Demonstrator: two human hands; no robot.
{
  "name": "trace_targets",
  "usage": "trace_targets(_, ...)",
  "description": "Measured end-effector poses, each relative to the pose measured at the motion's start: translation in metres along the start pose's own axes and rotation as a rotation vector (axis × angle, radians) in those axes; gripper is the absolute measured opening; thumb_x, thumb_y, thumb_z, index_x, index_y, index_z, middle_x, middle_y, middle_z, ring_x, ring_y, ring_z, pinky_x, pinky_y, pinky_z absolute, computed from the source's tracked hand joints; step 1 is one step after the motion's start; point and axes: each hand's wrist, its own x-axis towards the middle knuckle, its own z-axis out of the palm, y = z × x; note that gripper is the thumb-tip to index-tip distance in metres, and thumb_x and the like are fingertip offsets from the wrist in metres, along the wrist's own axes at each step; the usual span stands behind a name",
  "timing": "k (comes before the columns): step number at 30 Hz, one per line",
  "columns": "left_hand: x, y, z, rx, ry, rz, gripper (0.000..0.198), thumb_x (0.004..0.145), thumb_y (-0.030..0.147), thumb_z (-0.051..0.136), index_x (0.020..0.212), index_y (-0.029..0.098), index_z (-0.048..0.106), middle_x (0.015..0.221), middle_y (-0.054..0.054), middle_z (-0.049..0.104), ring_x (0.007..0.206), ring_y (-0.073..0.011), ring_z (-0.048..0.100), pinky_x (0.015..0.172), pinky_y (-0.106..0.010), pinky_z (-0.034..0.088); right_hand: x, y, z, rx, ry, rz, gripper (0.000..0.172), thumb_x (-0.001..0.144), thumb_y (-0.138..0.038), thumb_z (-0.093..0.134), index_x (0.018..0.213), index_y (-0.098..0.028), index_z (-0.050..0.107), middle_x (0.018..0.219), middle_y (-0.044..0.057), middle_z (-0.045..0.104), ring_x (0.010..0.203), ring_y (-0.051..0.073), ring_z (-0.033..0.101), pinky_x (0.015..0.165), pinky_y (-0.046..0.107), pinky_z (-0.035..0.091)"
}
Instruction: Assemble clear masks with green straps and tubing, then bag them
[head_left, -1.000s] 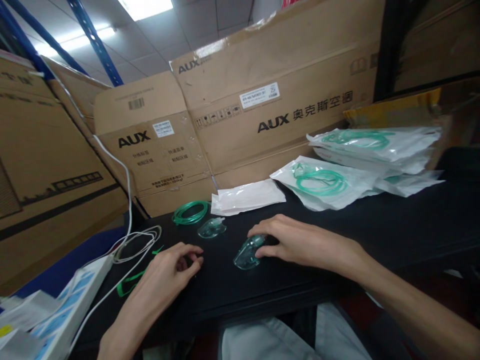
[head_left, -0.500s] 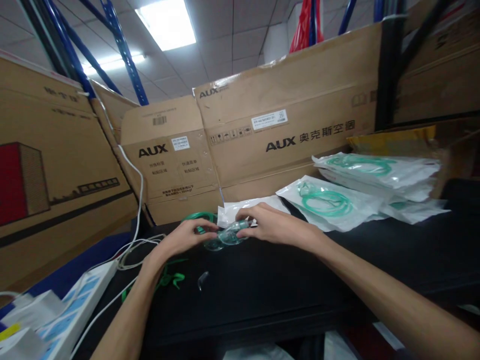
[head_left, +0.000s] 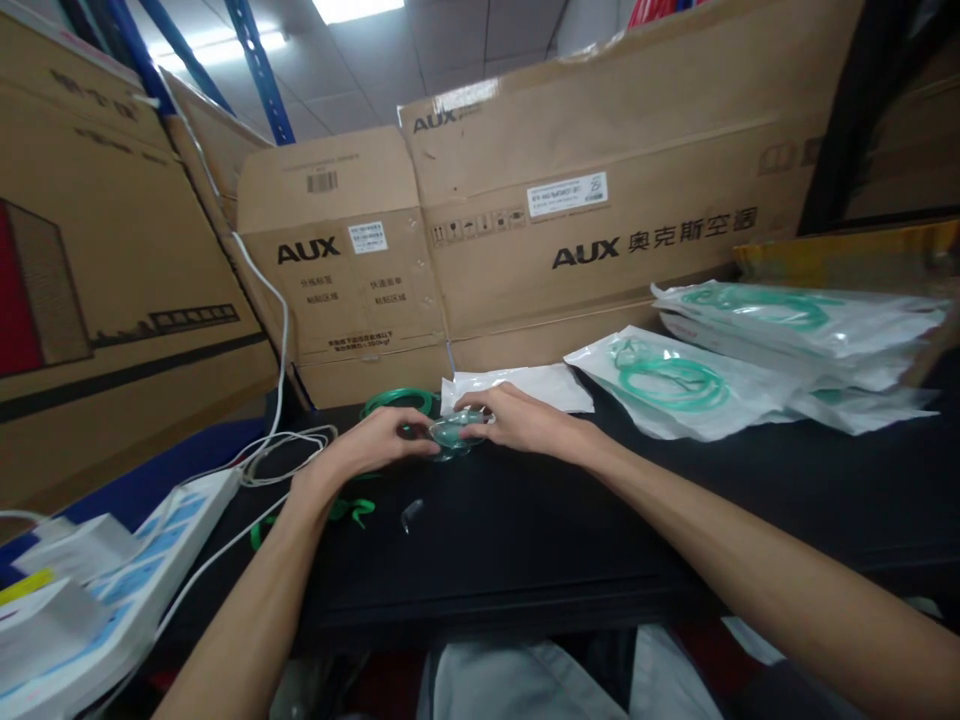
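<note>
The clear plastic mask is low over the far middle of the black table, with the left hand and right hand each grasping one side by the fingertips. It looks thin and slippery, so an uneven squeeze could pop it loose or crack it. A wrist could also knock the small clear part or snag the green tubing coil just behind.

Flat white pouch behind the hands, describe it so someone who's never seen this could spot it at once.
Start at the black table before the AUX cartons. Beyond the left hand and right hand holding the clear mask lies the flat white pouch, beside the green tubing coil. Unlike the packs to its right, it shows no green tubing inside.
</note>
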Motion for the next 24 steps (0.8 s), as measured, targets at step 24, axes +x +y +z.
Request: trace_targets(24, -0.001, 0.009, 0.001, 0.051, 0.087, 0.065, 0.036, 0.085, 0.044, 0.067, 0.114, 0.026, 0.074, 0.110, -0.002, 0.078, 0.103, -0.0256, 0.070, 0.094, -0.034, 0.050, -0.002, 0.003, 0.007, -0.051, -0.100, 0.032, 0.040, 0.091, -0.030, 0.071, 0.129, -0.018, 0.070, 0.098, 0.013, 0.079, 0.089, 0.025, 0.072, 0.074, 0.028, 0.046)
